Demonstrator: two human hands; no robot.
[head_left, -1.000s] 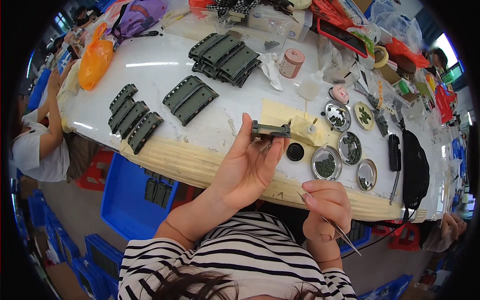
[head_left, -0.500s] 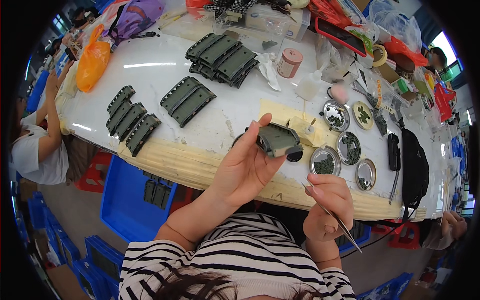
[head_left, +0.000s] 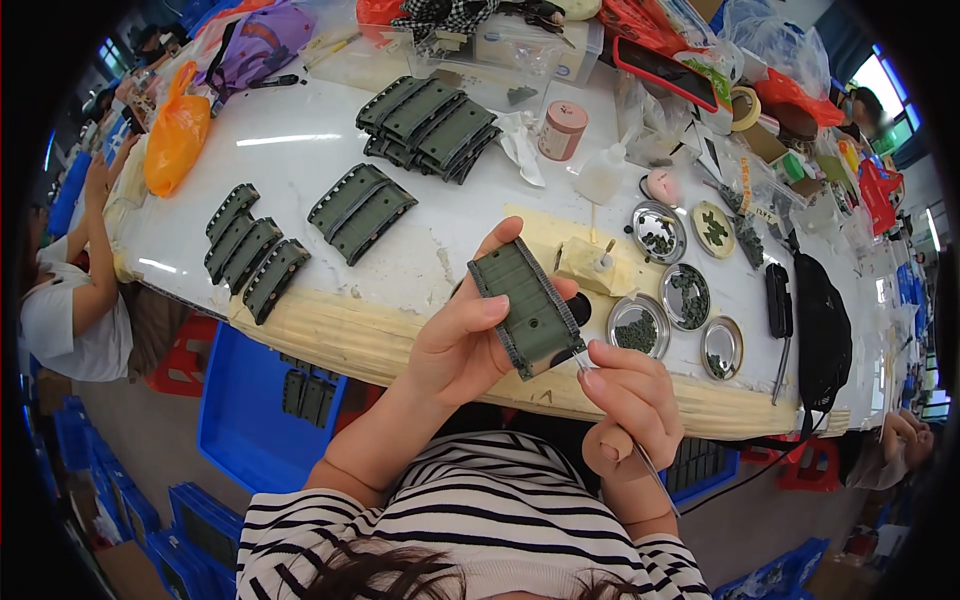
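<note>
Two items at once, one per hand: held a green panel [head_left: 530, 300] in the left hand [head_left: 455, 340] and tweezers [head_left: 657, 480] in the right hand [head_left: 640, 400]. Had the left fingers closed on the panel, thumb flat on its broad face and other fingers behind. Held the panel tilted above the near edge of the table [head_left: 460, 215], broad face toward the head. Noted one small round hole in that face and a tan patch at the lower end. Had the right fingers pinched on the tweezers, shaft slanting down to the right, tip at the lower right corner of the panel; could not tell whether tip and panel touched.

Had a stack of green panels [head_left: 430, 125] toward the far side of the table, a smaller group [head_left: 362, 212] nearer, and three narrow panels [head_left: 250, 250] farther left. Had a yellow block [head_left: 585, 268] with an upright peg just beyond the held panel. To the right, had four metal dishes [head_left: 722, 333] with small green bits [head_left: 637, 330] inside. Farther back, had a pink jar [head_left: 563, 130], a white bottle [head_left: 602, 178] and a phone [head_left: 664, 74] in a red case. At the right end, had a black pouch [head_left: 823, 325]. Below the table on the left, had a blue tray [head_left: 240, 400] with further green panels inside.
</note>
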